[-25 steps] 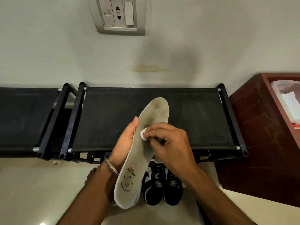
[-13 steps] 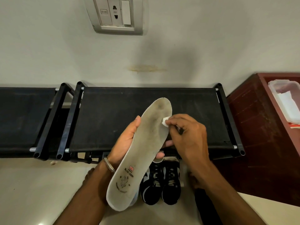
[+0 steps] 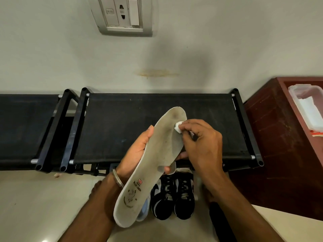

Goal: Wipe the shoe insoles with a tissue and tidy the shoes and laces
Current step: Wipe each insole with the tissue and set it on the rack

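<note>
A grey, soiled insole (image 3: 157, 154) is held up lengthwise, toe end away from me, above the shoe rack. My left hand (image 3: 138, 154) grips it from underneath at mid-length, thumb on its left edge and fingertips showing at its right edge. A second insole edge peeks out beneath it. My right hand (image 3: 201, 144) pinches a small wad of white tissue (image 3: 178, 127) against the insole's right side near the toe. A pair of black-and-white shoes (image 3: 173, 198) stands on the floor under my hands, laces in.
A black fabric shoe rack (image 3: 111, 126) runs along the wall, with a second one (image 3: 22, 126) on the left. A dark red wooden cabinet (image 3: 272, 137) at the right holds a clear plastic box (image 3: 307, 105) of white tissues. My bare feet are on the pale floor.
My right hand carried the tissue from the insole's middle up toward its toe end along the right side. The left hand kept holding the insole, which shifted slightly.
</note>
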Demonstrator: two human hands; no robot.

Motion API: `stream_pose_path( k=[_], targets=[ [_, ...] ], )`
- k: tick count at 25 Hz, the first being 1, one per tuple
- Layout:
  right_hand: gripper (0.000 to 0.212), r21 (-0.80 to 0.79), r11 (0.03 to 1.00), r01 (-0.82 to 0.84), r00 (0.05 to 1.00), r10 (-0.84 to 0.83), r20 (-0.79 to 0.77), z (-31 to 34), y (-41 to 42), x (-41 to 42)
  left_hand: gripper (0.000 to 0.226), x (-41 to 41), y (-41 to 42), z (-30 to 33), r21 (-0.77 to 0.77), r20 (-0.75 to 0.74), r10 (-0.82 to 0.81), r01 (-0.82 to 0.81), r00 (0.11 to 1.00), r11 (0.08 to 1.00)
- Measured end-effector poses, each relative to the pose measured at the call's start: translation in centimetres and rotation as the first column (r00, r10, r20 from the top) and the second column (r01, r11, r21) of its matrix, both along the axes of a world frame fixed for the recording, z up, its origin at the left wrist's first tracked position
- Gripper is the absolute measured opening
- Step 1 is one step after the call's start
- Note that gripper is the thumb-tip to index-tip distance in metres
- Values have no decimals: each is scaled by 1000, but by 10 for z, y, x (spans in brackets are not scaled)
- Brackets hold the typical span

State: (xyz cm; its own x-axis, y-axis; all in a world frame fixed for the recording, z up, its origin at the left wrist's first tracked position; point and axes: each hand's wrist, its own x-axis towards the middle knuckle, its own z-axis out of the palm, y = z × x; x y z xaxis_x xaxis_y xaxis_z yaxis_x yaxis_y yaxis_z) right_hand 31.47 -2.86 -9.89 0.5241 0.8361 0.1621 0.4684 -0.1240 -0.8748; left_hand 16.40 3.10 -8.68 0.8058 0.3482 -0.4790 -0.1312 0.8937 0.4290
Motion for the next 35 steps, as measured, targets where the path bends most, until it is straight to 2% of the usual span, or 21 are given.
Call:
stream_pose_path(
  k=[4,5,8,10,12,14,16,18,22,24,28,29,30,33,35],
  targets=[
    [19,68,958,-279,960,277,39,4,-1,-36,56,-1,4,-1,-104,-43,100,-104,994,989],
    [19,70,950,-305,952,301,53,3,0,-38,56,-1,5,-2,-114,-38,108,-111,993,987],
    [19,79,993,-85,980,69,187,-3,6,-20,53,-2,1,-3,-24,-38,52,-53,998,998],
    [19,77,996,51,980,-65,186,-3,8,-9,54,-1,-2,-1,5,-17,2,-2,1000,1000],
    [18,91,996,9,991,-21,132,-1,7,-16,55,-2,-2,-1,18,-36,-12,13,999,1000],
    [19,102,985,-141,989,134,69,2,4,-29,57,-2,1,-1,18,-62,-10,11,998,1000],
    [20,113,969,-222,975,221,19,3,4,-34,60,-4,4,-1,21,-67,-13,14,998,1000],
    [19,111,980,-167,986,163,42,2,5,-30,58,-4,3,-2,32,-41,-29,30,999,999],
    [20,92,989,118,987,-127,100,0,6,-6,66,-6,1,-8,37,10,-122,121,993,992],
    [21,97,982,161,980,-171,103,1,5,-1,67,-5,-2,-9,59,29,-166,164,986,985],
    [20,154,973,-173,984,163,76,3,0,-27,57,-2,-2,-2,34,-30,-66,67,997,997],
    [20,157,967,-200,978,188,88,1,0,-29,57,-2,-1,-2,34,-39,-50,51,998,998],
    [20,155,973,-168,981,151,118,0,1,-27,56,-2,-1,-1,40,-37,-51,53,998,998],
    [23,141,987,82,982,-104,160,-2,6,-2,60,-4,-3,-4,55,13,-114,113,993,992],
    [25,121,986,117,983,-132,128,-1,5,2,62,-5,-4,-6,57,24,-132,130,991,990]
  ],
)
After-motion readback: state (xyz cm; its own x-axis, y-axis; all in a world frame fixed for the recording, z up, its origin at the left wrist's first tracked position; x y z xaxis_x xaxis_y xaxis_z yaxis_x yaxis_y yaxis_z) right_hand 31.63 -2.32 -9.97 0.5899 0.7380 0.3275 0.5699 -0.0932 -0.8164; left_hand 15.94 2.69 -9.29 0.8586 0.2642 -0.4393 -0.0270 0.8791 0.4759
